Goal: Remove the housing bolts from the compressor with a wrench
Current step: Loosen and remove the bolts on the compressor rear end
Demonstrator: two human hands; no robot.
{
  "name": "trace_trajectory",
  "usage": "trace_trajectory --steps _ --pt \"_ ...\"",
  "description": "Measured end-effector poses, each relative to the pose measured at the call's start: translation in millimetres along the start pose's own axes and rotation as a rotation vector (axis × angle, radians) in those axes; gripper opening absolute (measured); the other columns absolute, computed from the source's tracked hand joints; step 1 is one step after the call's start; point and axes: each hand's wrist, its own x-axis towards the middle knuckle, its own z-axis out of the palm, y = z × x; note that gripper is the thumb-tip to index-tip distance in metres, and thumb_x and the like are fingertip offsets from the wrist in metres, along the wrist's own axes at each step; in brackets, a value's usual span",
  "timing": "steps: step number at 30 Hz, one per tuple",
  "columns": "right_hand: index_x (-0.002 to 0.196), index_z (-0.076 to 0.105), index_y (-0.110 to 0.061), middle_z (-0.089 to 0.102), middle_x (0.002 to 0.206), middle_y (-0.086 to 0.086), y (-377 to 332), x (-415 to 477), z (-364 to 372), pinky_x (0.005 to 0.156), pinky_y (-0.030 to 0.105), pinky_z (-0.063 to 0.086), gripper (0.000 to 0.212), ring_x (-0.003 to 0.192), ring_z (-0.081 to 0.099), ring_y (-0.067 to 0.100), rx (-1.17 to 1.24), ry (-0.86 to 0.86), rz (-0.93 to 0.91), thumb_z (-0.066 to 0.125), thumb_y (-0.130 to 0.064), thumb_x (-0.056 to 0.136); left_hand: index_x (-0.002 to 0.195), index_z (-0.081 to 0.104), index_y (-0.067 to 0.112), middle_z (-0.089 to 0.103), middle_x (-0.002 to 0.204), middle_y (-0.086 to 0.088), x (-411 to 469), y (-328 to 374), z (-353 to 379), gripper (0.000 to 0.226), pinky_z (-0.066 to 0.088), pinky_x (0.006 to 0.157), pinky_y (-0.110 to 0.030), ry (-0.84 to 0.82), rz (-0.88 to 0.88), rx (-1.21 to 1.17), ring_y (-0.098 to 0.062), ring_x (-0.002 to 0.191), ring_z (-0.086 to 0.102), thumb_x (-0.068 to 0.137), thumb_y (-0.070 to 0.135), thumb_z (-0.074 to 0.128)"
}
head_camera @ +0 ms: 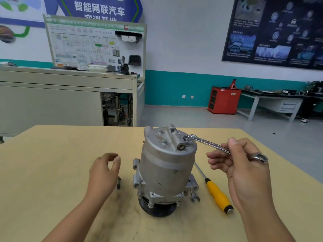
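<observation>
A grey metal compressor (166, 170) stands upright on its black pulley in the middle of the wooden table (52, 163). Two bolts (163, 141) sit in its top cover on the left side. My right hand (244, 165) grips a silver combination wrench (215, 145); its ring end sits over a bolt at the top cover's right edge. My left hand (103, 172) hovers left of the compressor with loosely curled fingers, holding nothing. A loose bolt (119, 182) lies on the table beside my left hand.
A yellow-handled screwdriver (215, 193) lies right of the compressor. A second small wrench (194, 196) lies at the compressor's base. Behind the table are a grey training bench (66, 95), a red cabinet (223, 100) and a workbench at the far right.
</observation>
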Motion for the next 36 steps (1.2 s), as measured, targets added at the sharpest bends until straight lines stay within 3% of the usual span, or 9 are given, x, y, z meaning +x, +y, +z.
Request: trace_trajectory --steps 3,5,9,12,17,20,26,31,36 --pt "0.071 0.055 -0.002 0.068 0.061 0.017 -5 -5 2 0.045 0.025 0.052 0.032 0.049 0.065 0.027 -0.069 0.009 -0.044 0.048 -0.020 0.096 0.110 0.055 0.035 0.056 0.113 0.014 -24 53 -8 0.015 0.040 0.089 -0.027 0.051 0.162 -0.264 -0.007 0.112 0.051 0.097 0.032 0.049" --pt "0.068 0.057 -0.003 0.068 0.060 0.015 -9 -8 5 0.044 0.025 0.052 0.036 0.049 0.065 0.028 -0.090 0.014 -0.056 0.053 -0.031 0.090 0.112 0.049 0.052 0.048 0.121 0.029 -39 82 -14 0.023 0.037 0.091 -0.017 -0.029 0.276 -0.360 0.008 0.118 0.044 0.089 0.052 0.050" --pt "0.065 0.058 -0.007 0.068 0.057 0.012 -16 -9 7 0.042 0.024 0.051 0.039 0.047 0.066 0.027 -0.128 0.040 -0.063 0.057 -0.045 0.078 0.114 0.039 0.070 0.023 0.144 0.028 -57 109 -11 0.054 0.018 0.095 0.001 -0.241 0.406 -0.271 0.024 0.127 0.018 0.062 0.077 0.049" --pt "0.066 0.057 -0.006 0.067 0.056 0.011 -16 -5 7 0.041 0.023 0.050 0.041 0.046 0.065 0.026 -0.127 0.062 -0.062 0.058 -0.045 0.076 0.107 0.041 0.063 0.008 0.147 0.033 -60 112 -1 0.060 0.020 0.101 -0.013 -0.267 0.422 -0.182 0.014 0.131 0.016 0.051 0.081 0.053" --pt "0.065 0.052 -0.002 0.067 0.056 0.011 -17 2 7 0.041 0.023 0.050 0.051 0.046 0.065 0.026 -0.149 0.056 -0.047 0.063 -0.051 0.068 0.104 0.039 0.064 0.013 0.142 0.032 -60 105 15 0.056 0.024 0.107 -0.026 -0.146 0.493 -0.201 -0.004 0.138 0.020 0.059 0.062 0.072" --pt "0.064 0.054 -0.005 0.067 0.055 0.010 -18 2 9 0.041 0.024 0.050 0.051 0.045 0.065 0.025 -0.191 0.030 -0.074 0.063 -0.055 0.065 0.106 0.039 0.062 0.018 0.142 0.027 -60 104 21 0.053 0.025 0.106 -0.024 -0.101 0.499 -0.215 -0.008 0.138 0.024 0.059 0.063 0.063" --pt "0.062 0.052 -0.002 0.065 0.052 0.010 -11 -1 10 0.040 0.025 0.050 0.049 0.042 0.063 0.025 -0.172 0.044 -0.106 0.063 -0.049 0.070 0.108 0.039 0.063 0.019 0.142 0.026 -61 104 24 0.055 0.021 0.102 -0.013 -0.085 0.494 -0.231 -0.007 0.137 0.025 0.058 0.062 0.062" --pt "0.061 0.053 0.000 0.065 0.052 0.011 -6 1 6 0.039 0.023 0.048 0.045 0.041 0.061 0.024 -0.120 0.087 -0.061 0.062 -0.042 0.074 0.108 0.039 0.063 0.022 0.141 0.026 -62 105 24 0.056 0.022 0.100 -0.012 -0.085 0.488 -0.232 -0.008 0.135 0.027 0.057 0.062 0.062" --pt "0.071 0.065 -0.016 0.066 0.054 0.009 -8 2 5 0.042 0.022 0.048 0.036 0.042 0.060 0.018 -0.166 -0.003 -0.051 0.062 -0.052 0.064 0.109 0.041 0.060 0.024 0.141 0.024 -61 104 24 0.056 0.022 0.101 -0.014 -0.080 0.497 -0.233 -0.005 0.135 0.027 0.057 0.062 0.062"
